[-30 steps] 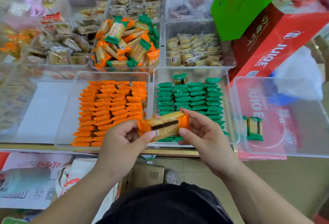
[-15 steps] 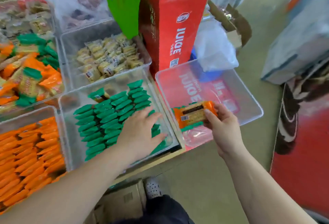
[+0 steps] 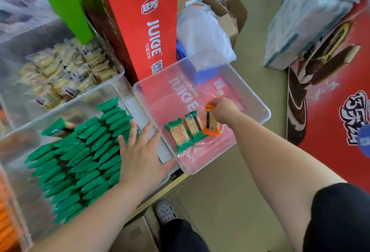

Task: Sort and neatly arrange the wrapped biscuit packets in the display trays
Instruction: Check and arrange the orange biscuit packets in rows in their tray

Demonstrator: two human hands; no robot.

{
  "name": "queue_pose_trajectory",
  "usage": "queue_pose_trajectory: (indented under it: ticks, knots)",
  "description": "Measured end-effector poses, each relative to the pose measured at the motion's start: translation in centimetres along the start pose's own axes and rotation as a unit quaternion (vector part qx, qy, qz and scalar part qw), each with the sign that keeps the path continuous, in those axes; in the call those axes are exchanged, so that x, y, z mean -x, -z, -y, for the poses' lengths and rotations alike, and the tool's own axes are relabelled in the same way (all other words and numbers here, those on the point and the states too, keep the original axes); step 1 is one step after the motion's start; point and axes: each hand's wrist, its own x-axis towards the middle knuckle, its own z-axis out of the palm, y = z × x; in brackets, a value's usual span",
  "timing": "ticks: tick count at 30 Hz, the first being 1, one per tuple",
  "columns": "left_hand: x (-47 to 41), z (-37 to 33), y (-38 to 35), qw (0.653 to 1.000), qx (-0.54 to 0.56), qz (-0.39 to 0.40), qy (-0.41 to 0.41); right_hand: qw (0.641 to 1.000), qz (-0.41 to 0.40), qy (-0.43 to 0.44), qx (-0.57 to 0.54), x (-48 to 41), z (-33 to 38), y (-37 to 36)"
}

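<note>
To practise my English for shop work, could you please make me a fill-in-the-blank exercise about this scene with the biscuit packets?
1. The right hand holds a packet with ___ wrapper ends.
2. Beside it in the clear tray lie ___ green packets.
3. The left hand rests flat on rows of ___ packets.
4. The tall red box shows the word ___.

Missing words: orange; two; green; JUICE.

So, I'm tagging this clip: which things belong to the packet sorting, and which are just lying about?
Job: orange packet in the right hand; loose green packets and clear tray; stacked green packets under the left hand.
Lying about: red juice box, plastic bag, cardboard box.
</note>
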Motion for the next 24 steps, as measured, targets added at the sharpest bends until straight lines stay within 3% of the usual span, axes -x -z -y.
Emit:
queue_pose_trajectory:
  ticks: [9, 15, 21, 24]
  knots:
    - [0.1, 0.3, -0.2, 1.000, -0.002, -0.006, -0.013, 0.997, 0.001, -0.027, -0.074, 0.8, 0.7, -1.4]
    - [4.6, 3.4, 0.4, 0.995, -0.036, -0.057, -0.067, 0.981, -0.094, 0.079, -0.151, 6.7, 5.3, -2.3]
    - [14.6, 12.6, -0.7, 0.993, -0.057, -0.070, 0.070, 0.917, -0.111, 0.226, -0.308, 16.9, 12.7, -5.8]
    - [20.5, 16.9, -2.3, 0.982, -0.024, -0.081, 0.168, 0.906, -0.070, 0.311, -0.280, 21.2, 15.6, -8.9]
